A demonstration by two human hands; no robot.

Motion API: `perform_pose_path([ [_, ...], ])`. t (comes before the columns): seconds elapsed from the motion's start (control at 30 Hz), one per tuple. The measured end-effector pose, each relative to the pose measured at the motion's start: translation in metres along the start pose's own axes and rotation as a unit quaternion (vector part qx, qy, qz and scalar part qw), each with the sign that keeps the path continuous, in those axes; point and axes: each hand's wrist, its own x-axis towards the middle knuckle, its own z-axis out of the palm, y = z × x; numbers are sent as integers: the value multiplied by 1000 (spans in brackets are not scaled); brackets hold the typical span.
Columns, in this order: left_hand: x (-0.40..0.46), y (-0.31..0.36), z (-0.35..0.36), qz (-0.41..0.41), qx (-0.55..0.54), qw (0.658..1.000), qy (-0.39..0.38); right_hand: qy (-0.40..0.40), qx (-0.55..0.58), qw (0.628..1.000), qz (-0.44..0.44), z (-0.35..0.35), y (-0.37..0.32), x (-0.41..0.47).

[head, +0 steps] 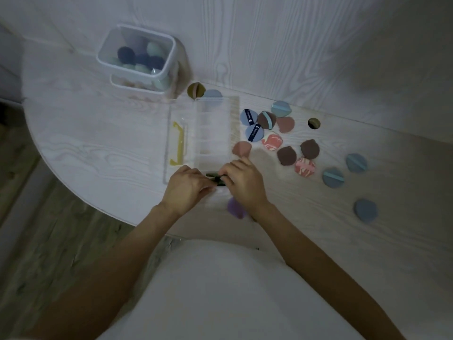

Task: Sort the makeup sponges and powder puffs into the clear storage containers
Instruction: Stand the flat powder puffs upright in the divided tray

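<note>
We see a dark green puff (215,179) pinched edge-up between both hands over the near end of the slotted clear tray (213,133). Left hand (187,188) grips its left end, right hand (241,182) its right end, fingers curled on it. Its long axis runs left-right, across the tray, matching the slot dividers. The near slot probably sits directly below; both hands equally close. Loose puffs (286,155) lie scattered on the surface (98,143) to the right. A clear bin (137,57) of sponges stands far left.
</note>
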Motion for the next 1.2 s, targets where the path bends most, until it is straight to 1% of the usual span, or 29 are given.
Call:
perform_pose_path([
  [0.1, -5, -3, -2, 10, 2, 1000, 13, -7, -116, 992, -44, 9, -6, 6],
  [0.2, -12, -12, -1, 17, -3, 999, 28, -14, -180, 983, -44, 9, -20, 9],
  [0.27, -16, -16, -1, 16, -8, 999, 31, -48, -212, 975, -51, 8, -27, 11],
  [0.37, -22, -22, 0, 7, -30, 999, 18, -96, -254, 962, -38, 13, -40, 21],
  [0.47, -20, -26, -2, -25, -69, 997, 27, -110, -253, 960, -45, 17, -42, 23],
  [0.57, -11, -31, -6, -30, -65, 997, 28, -115, -227, 967, -29, 11, -34, 19],
  [0.67, -2, -35, -11, -20, -62, 998, -3, -141, -188, 972, -13, 1, -25, 17],
  [0.77, 7, -38, -15, 5, -46, 998, -49, -152, -205, 967, -8, 3, -27, 20],
  [0.83, 13, -40, -15, 41, -19, 997, -64, -150, -213, 965, -1, 10, -31, 22],
  [0.93, 18, -44, -16, 98, 21, 993, -58, -116, -195, 974, 11, 15, -32, 21],
  [1.0, 17, -48, -16, 114, 21, 992, -45, -98, -190, 977, 16, 18, -30, 20],
  [1.1, 15, -47, -13, 112, 7, 994, -17, -92, -187, 978, 33, 22, -30, 19],
  [1.2, 14, -40, -9, 74, -43, 996, 8, -94, -157, 982, 39, 17, -28, 19],
])
